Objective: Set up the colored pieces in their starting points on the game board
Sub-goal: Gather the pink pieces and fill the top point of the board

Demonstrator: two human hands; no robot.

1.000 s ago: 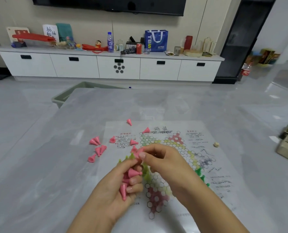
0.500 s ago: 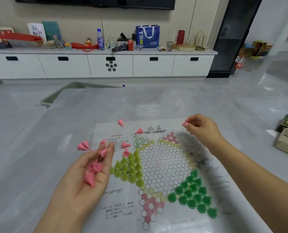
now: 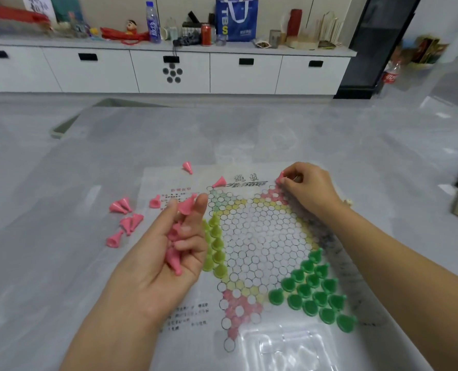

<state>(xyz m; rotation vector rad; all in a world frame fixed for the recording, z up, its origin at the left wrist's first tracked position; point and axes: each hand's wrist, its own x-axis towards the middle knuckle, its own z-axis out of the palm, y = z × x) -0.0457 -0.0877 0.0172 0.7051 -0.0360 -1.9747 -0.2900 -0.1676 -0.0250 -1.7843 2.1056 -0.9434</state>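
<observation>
On the grey counter [image 3: 276, 135] lies the paper game board [image 3: 254, 236], with yellow-green pieces [image 3: 217, 245] and dark green pieces [image 3: 316, 293] already standing in their corners. The right hand [image 3: 308, 186] pinches one pink piece [image 3: 280, 178] between thumb and fingers, base down, just over the pink corner [image 3: 272, 194] at the far right of the board, so I think it only needs to go straight down. The left hand [image 3: 169, 250], nearer the body, holds several more pink pieces [image 3: 175, 253] in curled fingers, while loose pink ones [image 3: 123, 218] lie on the counter to its left.

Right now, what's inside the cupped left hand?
Several pink cone-shaped plastic pieces lie in the left hand, one more pinched at the fingertips. Curled fingers cover part of the pile, so the exact count cannot be seen.
</observation>
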